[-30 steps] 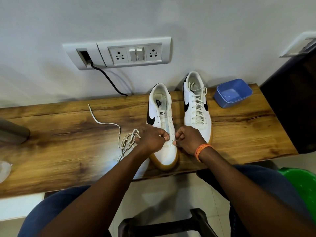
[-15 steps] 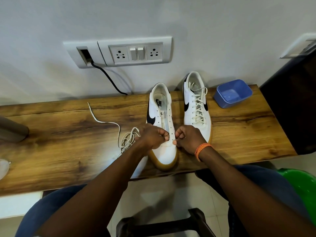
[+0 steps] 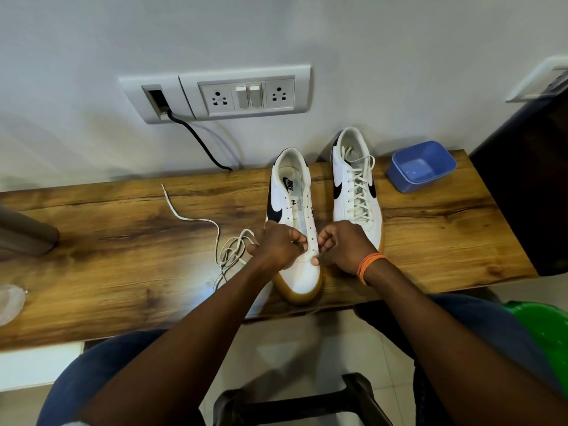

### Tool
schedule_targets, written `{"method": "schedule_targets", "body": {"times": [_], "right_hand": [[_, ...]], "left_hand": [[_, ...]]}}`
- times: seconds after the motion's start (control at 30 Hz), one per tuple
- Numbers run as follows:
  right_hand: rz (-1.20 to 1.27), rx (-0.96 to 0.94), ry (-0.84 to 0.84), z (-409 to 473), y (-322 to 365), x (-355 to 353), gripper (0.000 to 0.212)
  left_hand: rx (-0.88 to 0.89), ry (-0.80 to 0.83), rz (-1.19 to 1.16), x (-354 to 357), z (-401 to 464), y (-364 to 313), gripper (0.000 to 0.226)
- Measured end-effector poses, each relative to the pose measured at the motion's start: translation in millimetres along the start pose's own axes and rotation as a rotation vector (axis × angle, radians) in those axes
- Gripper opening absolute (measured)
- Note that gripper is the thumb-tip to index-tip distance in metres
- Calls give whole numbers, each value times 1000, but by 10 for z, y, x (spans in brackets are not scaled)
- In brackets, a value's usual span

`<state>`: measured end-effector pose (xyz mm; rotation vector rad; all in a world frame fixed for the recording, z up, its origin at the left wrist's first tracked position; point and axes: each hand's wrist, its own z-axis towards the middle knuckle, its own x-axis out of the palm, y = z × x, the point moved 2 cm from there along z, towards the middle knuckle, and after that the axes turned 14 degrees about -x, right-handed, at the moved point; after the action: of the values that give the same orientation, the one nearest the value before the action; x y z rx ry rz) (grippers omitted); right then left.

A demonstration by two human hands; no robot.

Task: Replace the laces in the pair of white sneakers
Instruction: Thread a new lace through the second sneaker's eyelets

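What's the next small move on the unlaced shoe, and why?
Probably feed the loose white lace through the lowest eyelets of the unlaced white sneaker: both the left hand and right hand pinch there, its upper eyelets are bare, and the other white sneaker is laced.

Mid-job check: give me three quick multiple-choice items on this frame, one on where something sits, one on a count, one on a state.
1. Where is the blue tub?
A. right of the laced sneaker
B. left of the loose lace
C. on the floor

2. How many sneakers have laces threaded?
A. none
B. one
C. two

3. What are both hands doing?
A. resting flat
B. working at the unlaced sneaker
C. holding the tub

Answers: 1 A, the tub sits at the bench's right end. 2 B, only the right sneaker shows crossed laces. 3 B, left hand and right hand have fingers curled at its lower eyelets.
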<state>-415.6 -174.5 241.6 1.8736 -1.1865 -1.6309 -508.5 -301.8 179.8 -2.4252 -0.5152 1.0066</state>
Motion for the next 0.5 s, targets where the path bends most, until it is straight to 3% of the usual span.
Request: {"method": "schedule_targets", "body": {"times": [0.13, 0.23, 0.3, 0.4, 0.5], "right_hand": [[-78, -17, -112, -15, 66, 27, 18], [-218, -49, -161, -48, 88, 106, 14], [-297, -71, -163, -97, 89, 163, 15], [-366, -79, -163, -163, 109, 217, 16], [-345, -68, -129, -190, 146, 211, 17]], "left_hand": [[41, 29, -32, -22, -12, -23, 33], [34, -7, 1, 39, 123, 94, 15], [49, -35, 27, 113, 272, 208, 14], [73, -45, 160, -95, -245, -70, 7], [124, -141, 453, -171, -458, -162, 20]]}}
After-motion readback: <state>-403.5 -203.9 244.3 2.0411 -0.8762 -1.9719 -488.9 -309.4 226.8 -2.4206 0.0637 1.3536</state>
